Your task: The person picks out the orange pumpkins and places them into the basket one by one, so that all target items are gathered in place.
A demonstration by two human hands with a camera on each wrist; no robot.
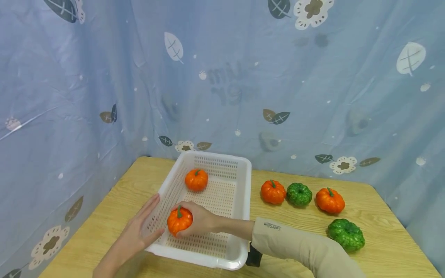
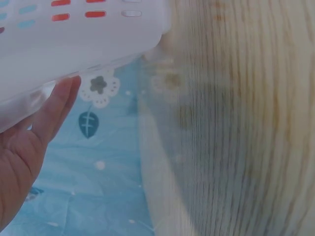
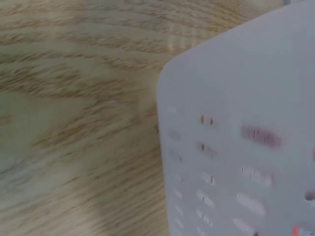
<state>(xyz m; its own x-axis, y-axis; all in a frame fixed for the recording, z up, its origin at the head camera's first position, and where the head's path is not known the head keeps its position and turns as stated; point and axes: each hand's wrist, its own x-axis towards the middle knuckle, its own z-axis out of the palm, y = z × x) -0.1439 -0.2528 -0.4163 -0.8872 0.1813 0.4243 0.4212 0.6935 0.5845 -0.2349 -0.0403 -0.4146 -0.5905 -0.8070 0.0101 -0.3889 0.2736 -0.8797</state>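
Observation:
In the head view my right hand (image 1: 196, 219) reaches over the basket's right wall and grips a small orange pumpkin (image 1: 179, 223) with a green stem, low inside the white plastic basket (image 1: 245, 200). Whether the pumpkin touches the basket floor I cannot tell. Another orange pumpkin (image 1: 196, 180) sits near the basket's far left corner. My left hand (image 1: 135, 229) is at the basket's left side, its fingers extended along the wall. The left wrist view shows those fingers (image 2: 59, 105) straight against the outside of the basket (image 2: 78, 44). Only basket wall (image 3: 236, 88) and wood fill the right wrist view.
Right of the basket, on the wooden table (image 1: 278, 227), stand an orange pumpkin (image 1: 273, 192), a green pumpkin (image 1: 299, 194), another orange pumpkin (image 1: 330, 201) and, nearer, another green pumpkin (image 1: 346, 234). A blue patterned curtain (image 1: 222, 96) hangs behind and along the left.

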